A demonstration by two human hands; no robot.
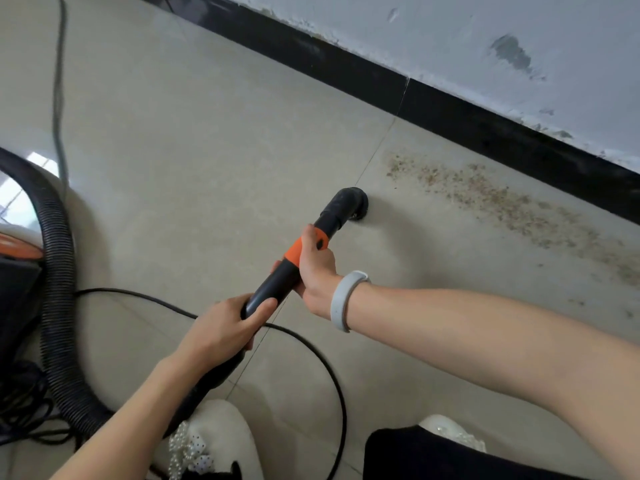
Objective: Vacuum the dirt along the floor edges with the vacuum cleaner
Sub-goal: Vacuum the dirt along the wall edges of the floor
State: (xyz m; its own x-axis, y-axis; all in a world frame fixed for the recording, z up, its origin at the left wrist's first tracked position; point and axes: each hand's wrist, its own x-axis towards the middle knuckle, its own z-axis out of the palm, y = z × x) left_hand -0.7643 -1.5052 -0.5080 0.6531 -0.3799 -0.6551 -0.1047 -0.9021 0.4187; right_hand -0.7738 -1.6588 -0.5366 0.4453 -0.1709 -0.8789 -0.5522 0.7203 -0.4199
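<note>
Both hands hold the black vacuum wand (pixel 277 282), which has an orange band. My right hand (pixel 317 268) grips it at the band, with a pale wristband on that wrist. My left hand (pixel 225 329) wraps the lower end of the wand. The round black nozzle (pixel 349 202) rests on the beige tile floor, just left of a strip of brown dirt (pixel 502 202). That strip runs along the black skirting board (pixel 450 109) toward the right.
The ribbed black hose (pixel 57 289) curves down the left side beside the vacuum body (pixel 17 251), which has an orange part. A black power cord (pixel 311 344) loops over the floor under my arms. White slippers (pixel 221 438) show at the bottom. A white scuffed wall rises above the skirting.
</note>
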